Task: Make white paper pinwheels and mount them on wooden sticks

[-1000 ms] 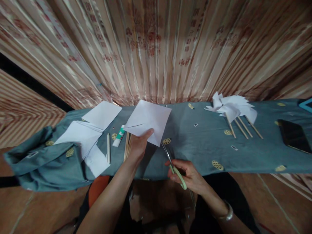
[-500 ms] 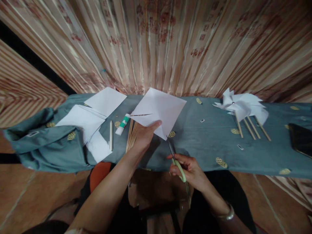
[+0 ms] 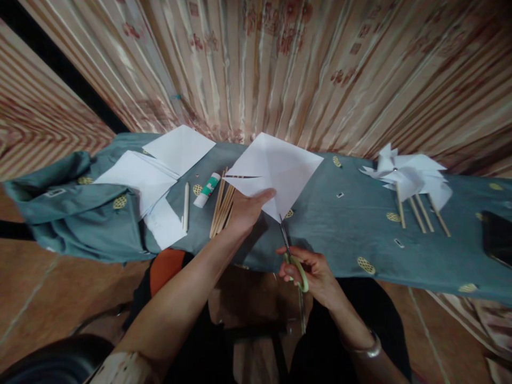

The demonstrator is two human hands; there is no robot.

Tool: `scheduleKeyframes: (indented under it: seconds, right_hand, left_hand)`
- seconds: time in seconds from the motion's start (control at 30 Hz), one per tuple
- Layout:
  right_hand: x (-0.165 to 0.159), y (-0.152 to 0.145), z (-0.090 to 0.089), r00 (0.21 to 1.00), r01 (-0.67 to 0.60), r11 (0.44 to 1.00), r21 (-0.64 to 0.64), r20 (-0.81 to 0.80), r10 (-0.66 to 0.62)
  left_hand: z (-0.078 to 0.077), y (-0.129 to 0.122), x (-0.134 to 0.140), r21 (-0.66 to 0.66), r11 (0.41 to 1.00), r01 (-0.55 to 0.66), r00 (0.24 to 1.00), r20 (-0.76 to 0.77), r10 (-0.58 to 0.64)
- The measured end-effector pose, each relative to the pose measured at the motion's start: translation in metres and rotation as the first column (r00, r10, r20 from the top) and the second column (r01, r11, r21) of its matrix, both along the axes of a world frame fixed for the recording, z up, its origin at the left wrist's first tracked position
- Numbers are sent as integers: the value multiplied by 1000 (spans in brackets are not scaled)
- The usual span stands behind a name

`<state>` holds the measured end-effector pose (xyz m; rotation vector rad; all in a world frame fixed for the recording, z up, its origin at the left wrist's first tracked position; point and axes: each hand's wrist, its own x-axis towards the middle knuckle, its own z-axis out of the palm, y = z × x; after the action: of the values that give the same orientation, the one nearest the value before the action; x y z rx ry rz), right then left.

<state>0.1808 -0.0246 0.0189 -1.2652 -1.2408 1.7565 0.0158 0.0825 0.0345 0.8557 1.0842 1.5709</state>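
Observation:
My left hand [image 3: 248, 209] grips a white square sheet of paper [image 3: 286, 165] near its lower corner, thumb on top. One slit runs in from the sheet's left corner toward its middle, and faint creases cross it. In my right hand [image 3: 310, 269] is a pair of scissors [image 3: 296, 272] with light green handles, fingers through the loops. The blade tips meet the paper's lower corner. Just left of my left hand lie several thin wooden sticks [image 3: 221, 210], partly under the paper and hand. A glue stick [image 3: 207, 190] with a green-and-white label rests beside them.
More white paper sheets [image 3: 134, 173] lie overlapping on the left of the cloth-covered table [image 3: 344, 224], by a white pencil-like stick [image 3: 186, 207]. Paper pinwheels [image 3: 416, 170] on wooden sticks lie at the right, with a dark phone-like object [image 3: 498, 234] at the edge. A curtain [image 3: 256, 69] hangs behind.
The view has shifted slightly, so the table items appear a little farther right. Both hands keep their holds, and the scissor tips stay at the paper's lower corner. The left slit gapes slightly wider.

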Motion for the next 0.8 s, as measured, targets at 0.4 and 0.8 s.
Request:
scheduleKeyframes:
  seconds: [0.4, 0.8]
  right_hand:
    - [-1, 1, -1, 999, 36, 999, 5, 0, -36]
    - [-4, 1, 0, 996, 87, 995, -47, -11, -88]
  left_hand:
    - [-2, 0, 3, 10, 1000, -21, 999, -25, 22]
    - [-5, 0, 2, 23, 1000, -6, 1000, -16, 6]
